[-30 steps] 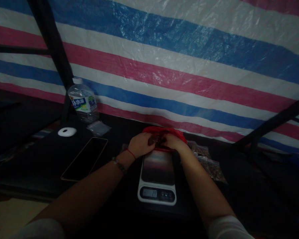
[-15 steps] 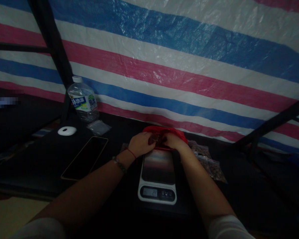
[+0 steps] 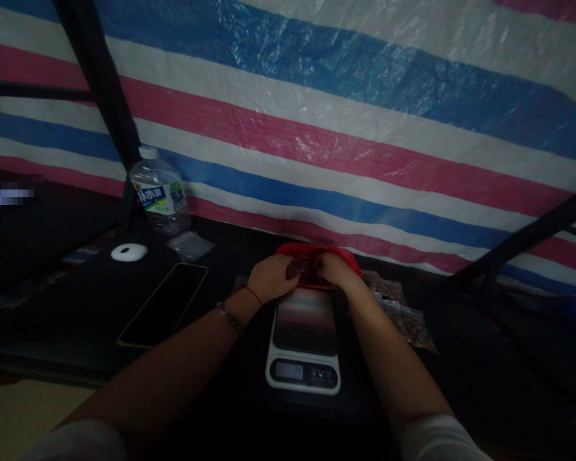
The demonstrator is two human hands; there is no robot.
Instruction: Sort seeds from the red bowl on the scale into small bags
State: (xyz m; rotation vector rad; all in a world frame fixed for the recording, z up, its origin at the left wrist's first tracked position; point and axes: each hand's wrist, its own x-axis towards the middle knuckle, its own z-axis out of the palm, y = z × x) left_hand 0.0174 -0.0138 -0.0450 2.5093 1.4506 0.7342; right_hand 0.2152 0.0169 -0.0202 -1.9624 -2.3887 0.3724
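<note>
Behind the scale lies a red plastic bag (image 3: 350,256), its opening dark inside. My left hand (image 3: 271,279) is at the bag's near left edge, fingers curled around what looks like a small clear bag (image 3: 296,266) with a dark brown sheen. My right hand (image 3: 336,269) reaches into the red bag from the right, fingers bent down and together; whatever they pinch is hidden. Just in front of both hands rests a white kitchen scale (image 3: 303,378) with a dark plate and a lit display.
Filled zip bags (image 3: 410,325) of brown bits lie right of my right forearm. On the left are a phone (image 3: 166,306), a white oval device (image 3: 129,252), flat clear bags (image 3: 190,246) and a plastic bottle (image 3: 159,195). A striped tarp (image 3: 317,141) hangs behind.
My right hand has shifted slightly, its fingers bending differently in the red bag. My left hand stays almost still.
</note>
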